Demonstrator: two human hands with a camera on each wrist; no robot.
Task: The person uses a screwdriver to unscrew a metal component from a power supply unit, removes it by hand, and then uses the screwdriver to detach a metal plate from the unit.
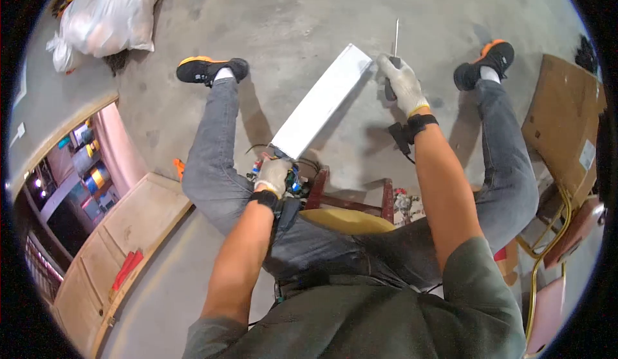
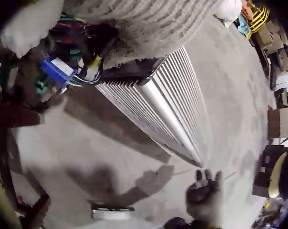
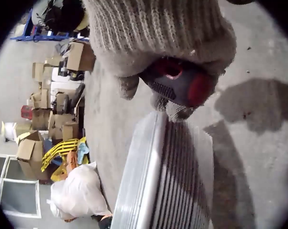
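A long metal housing with a white top [image 1: 322, 101] and finned sides [image 2: 177, 90] slants away over the concrete floor. My gloved left hand [image 1: 273, 175] grips its near end, where coloured wires and a blue block [image 2: 59, 71] bunch up. The glove hides part of that end. In my gloved right hand [image 1: 404, 85] is a screwdriver, its thin shaft [image 1: 396, 37] pointing away from me. Its dark and red handle [image 3: 175, 83] shows under the palm in the right wrist view. That hand is beside the housing's far end, fingertips close to it.
Between my legs stands a low stool with dark red legs [image 1: 388, 198] and a yellow seat [image 1: 347, 220]. A white bag [image 1: 112, 15] lies at far left, a wooden panel [image 1: 129, 230] at near left. Cardboard [image 1: 563, 118] and a gold-framed chair [image 1: 533, 294] are on the right.
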